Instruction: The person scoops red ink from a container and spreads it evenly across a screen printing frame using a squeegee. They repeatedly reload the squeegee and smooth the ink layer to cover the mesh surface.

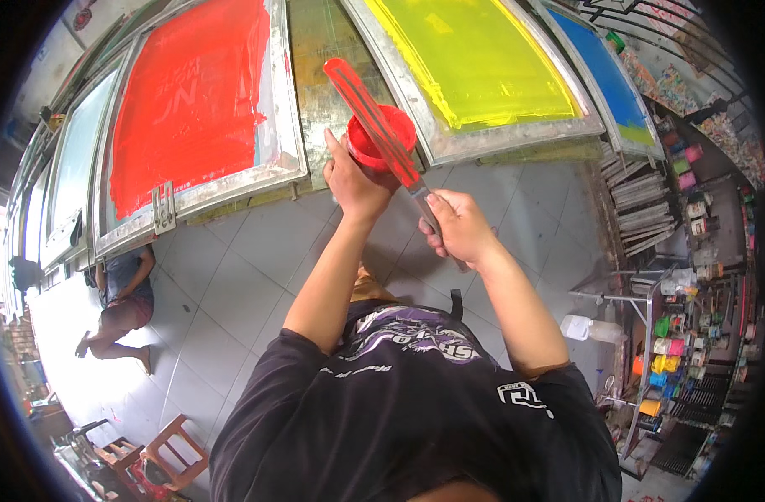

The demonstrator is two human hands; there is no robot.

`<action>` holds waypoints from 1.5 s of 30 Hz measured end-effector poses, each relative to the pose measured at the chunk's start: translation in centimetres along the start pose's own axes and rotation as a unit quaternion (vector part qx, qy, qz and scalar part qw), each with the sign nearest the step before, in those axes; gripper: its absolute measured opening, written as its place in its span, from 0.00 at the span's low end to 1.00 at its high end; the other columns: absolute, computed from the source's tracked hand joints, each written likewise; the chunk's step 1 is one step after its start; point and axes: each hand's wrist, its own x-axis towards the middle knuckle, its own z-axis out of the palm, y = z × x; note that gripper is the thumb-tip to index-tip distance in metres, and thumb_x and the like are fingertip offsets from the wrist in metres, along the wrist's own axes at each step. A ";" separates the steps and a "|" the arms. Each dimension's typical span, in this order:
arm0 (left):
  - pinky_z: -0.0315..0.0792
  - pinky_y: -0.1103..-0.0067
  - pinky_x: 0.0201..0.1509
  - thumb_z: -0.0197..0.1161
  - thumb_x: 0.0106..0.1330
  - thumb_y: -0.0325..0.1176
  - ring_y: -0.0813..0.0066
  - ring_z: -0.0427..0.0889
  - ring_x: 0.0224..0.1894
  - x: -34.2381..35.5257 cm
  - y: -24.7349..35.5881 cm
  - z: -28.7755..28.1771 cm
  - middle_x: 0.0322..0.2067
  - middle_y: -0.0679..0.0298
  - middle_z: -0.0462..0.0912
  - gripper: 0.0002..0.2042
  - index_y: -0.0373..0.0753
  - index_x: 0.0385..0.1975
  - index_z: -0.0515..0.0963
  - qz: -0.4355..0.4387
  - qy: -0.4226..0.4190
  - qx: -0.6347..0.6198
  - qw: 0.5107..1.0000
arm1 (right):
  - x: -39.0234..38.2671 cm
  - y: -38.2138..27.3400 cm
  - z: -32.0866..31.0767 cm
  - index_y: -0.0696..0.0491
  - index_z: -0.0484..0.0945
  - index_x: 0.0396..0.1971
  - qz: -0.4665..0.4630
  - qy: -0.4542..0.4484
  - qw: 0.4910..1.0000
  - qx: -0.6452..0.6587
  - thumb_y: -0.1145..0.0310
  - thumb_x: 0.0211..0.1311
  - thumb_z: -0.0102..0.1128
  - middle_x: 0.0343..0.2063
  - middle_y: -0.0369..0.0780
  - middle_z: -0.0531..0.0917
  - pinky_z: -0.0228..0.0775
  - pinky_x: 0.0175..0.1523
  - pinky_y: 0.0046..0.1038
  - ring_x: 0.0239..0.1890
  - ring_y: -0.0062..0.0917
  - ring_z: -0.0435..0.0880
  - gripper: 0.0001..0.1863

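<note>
The left grip (359, 186) cups a red tub (363, 156), apparently from below; the right grip (462, 224) clasps a spatula handle (425, 207).

Your left hand (361, 188) holds a red tub (360, 149) at its near side. Your right hand (460, 226) grips a red-smeared spatula (372, 122), blade slanting across the tub's mouth. Beyond, framed screens: red screen (194, 92) left, yellow screen (491, 67) right, blue screen (596, 67) farther right. Another person (127, 284) low at left, partly hidden.
</note>
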 end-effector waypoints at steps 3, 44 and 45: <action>0.60 0.67 0.54 0.77 0.36 0.46 0.58 0.74 0.47 0.0 0.5 -0.1 0.47 0.56 0.75 0.59 0.23 0.62 0.42 0.023 0.024 0.032 0.999 | -2.0 -0.6 -0.3 0.53 0.71 0.31 0.061 0.027 0.997 -0.034 0.61 0.71 0.40 0.17 0.33 0.72 0.62 0.17 0.18 0.15 0.14 0.67 0.15; 0.53 0.64 0.62 0.80 0.31 0.46 0.57 0.70 0.53 -0.6 2.2 0.7 0.50 0.59 0.74 0.63 0.24 0.63 0.41 -0.052 0.086 0.043 0.994 | -14.2 3.0 -5.2 0.61 0.70 0.53 -0.028 0.120 0.982 0.145 0.63 0.68 0.46 0.24 0.41 0.78 0.69 0.26 0.23 0.21 0.21 0.76 0.20; 0.55 0.65 0.61 0.79 0.31 0.45 0.57 0.71 0.53 -0.5 2.2 0.3 0.50 0.59 0.74 0.63 0.24 0.63 0.41 -0.038 0.074 0.055 0.995 | -14.0 3.2 -5.4 0.62 0.69 0.53 -0.027 0.091 0.980 0.174 0.64 0.67 0.46 0.26 0.41 0.78 0.70 0.27 0.23 0.22 0.22 0.77 0.20</action>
